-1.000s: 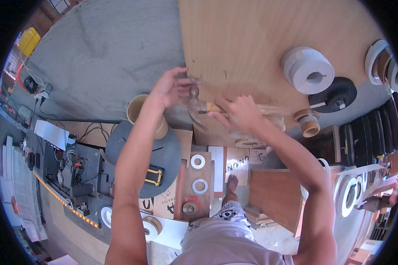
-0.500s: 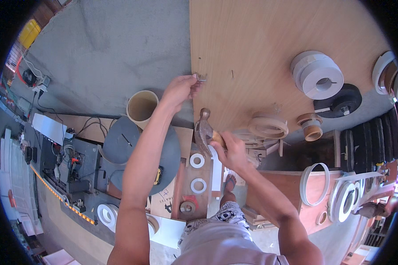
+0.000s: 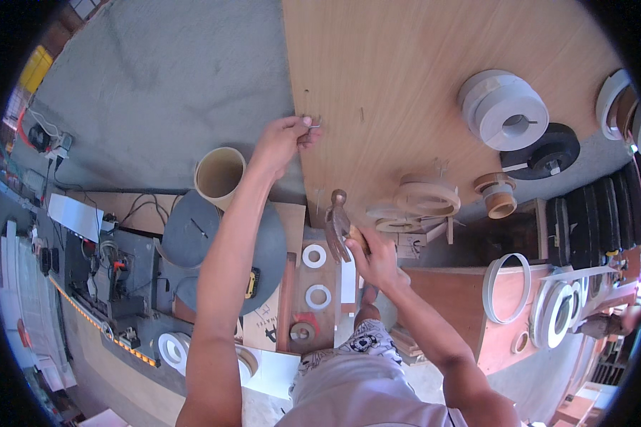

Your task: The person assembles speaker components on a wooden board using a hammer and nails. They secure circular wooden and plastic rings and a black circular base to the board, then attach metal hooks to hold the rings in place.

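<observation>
A nail (image 3: 315,127) is pinched between the thumb and fingers of my left hand (image 3: 279,146), against the left edge of a wooden panel (image 3: 392,64). My right hand (image 3: 377,260) is closed around the wooden handle of a claw hammer (image 3: 337,222). The hammer's rusty brown head is below the nail and apart from it, with the claw pointing down. Another nail (image 3: 362,114) sticks out of the panel to the right of my left hand, and a dark spot marks the panel above it.
White tape rolls (image 3: 509,114) and a black roll (image 3: 545,153) hang on the panel's right side, with wooden-coloured rolls (image 3: 427,196) lower down. A cardboard tube (image 3: 219,174) and grey discs (image 3: 192,231) stand below my left forearm. A machine (image 3: 124,277) is at the left.
The hammer has moved down and to the right, farther from my left hand. My left hand keeps the nail at the panel's edge. The whole view has shifted slightly.
</observation>
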### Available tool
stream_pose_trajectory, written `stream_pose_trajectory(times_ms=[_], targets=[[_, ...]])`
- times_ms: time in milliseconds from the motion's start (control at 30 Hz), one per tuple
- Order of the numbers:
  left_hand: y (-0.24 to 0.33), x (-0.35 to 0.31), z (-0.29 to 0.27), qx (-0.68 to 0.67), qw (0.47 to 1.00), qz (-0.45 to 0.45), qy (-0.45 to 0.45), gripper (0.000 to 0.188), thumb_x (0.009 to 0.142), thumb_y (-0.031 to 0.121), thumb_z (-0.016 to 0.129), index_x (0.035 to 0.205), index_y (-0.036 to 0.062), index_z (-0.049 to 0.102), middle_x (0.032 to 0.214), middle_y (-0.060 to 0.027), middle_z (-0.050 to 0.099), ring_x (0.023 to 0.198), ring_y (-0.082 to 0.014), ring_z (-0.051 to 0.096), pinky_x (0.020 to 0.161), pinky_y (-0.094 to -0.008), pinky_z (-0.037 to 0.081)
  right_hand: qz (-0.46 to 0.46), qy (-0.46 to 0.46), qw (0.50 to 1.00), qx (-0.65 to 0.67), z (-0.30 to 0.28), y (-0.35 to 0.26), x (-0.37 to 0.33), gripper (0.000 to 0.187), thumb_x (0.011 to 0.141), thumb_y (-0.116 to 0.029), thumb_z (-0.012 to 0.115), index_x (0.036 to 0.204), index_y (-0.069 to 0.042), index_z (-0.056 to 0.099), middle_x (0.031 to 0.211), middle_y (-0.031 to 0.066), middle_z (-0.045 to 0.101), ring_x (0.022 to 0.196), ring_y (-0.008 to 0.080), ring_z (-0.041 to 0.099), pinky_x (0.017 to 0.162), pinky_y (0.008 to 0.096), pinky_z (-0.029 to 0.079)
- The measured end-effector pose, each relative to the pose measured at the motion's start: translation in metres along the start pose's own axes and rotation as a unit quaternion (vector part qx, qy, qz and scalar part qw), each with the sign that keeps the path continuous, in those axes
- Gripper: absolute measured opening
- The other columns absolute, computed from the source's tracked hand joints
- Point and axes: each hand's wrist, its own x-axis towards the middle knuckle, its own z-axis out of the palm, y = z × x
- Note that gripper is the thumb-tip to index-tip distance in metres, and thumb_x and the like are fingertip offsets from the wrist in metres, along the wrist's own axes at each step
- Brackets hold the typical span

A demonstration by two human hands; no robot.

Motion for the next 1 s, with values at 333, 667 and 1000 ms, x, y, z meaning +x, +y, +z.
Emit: stream_pose_trajectory(times_ms=[333, 667, 1000], targets=[[0.002, -0.139, -0.014, 0.118, 0.927, 0.221, 0.281, 0.031, 0.108, 0.023, 0.066, 0.124, -0.0029, 0.070, 0.118, -0.0115, 0.074, 0.113, -0.0180, 0.068, 0.100, -0.0329, 0.052, -0.148, -0.012, 0.989, -0.010, 0.015, -0.009, 0.060, 0.034, 0.099, -0.019, 0.076, 0.121, 0.002, 0.065, 0.096, 0.0236, 0.070, 0.079, 0.0444, 0.071, 0.065, 0.0505, 0.056], [-0.216, -0.362, 0.028, 0.051, 0.970, -0.118, 0.208, 0.015, 0.105, 0.010, 0.067, 0.116, -0.0009, 0.069, 0.107, -0.0075, 0.074, 0.103, -0.0143, 0.069, 0.095, -0.0312, 0.053, -0.227, -0.180, 0.925, -0.245, -0.066, -0.038, 0.149, 0.036, 0.104, -0.039, 0.067, 0.120, -0.006, 0.068, 0.090, 0.0162, 0.070, 0.073, 0.0413, 0.070, 0.059, 0.0530, 0.054], [-0.220, -0.386, 0.008, 0.055, 0.960, -0.120, 0.248, 0.017, 0.106, 0.010, 0.067, 0.117, -0.0018, 0.069, 0.102, -0.0087, 0.074, 0.095, -0.0157, 0.070, 0.088, -0.0316, 0.056, -0.245, -0.223, 0.902, -0.277, -0.079, -0.045, 0.175, 0.036, 0.102, -0.041, 0.067, 0.117, -0.008, 0.068, 0.089, 0.0172, 0.071, 0.077, 0.0435, 0.070, 0.063, 0.0543, 0.053]])
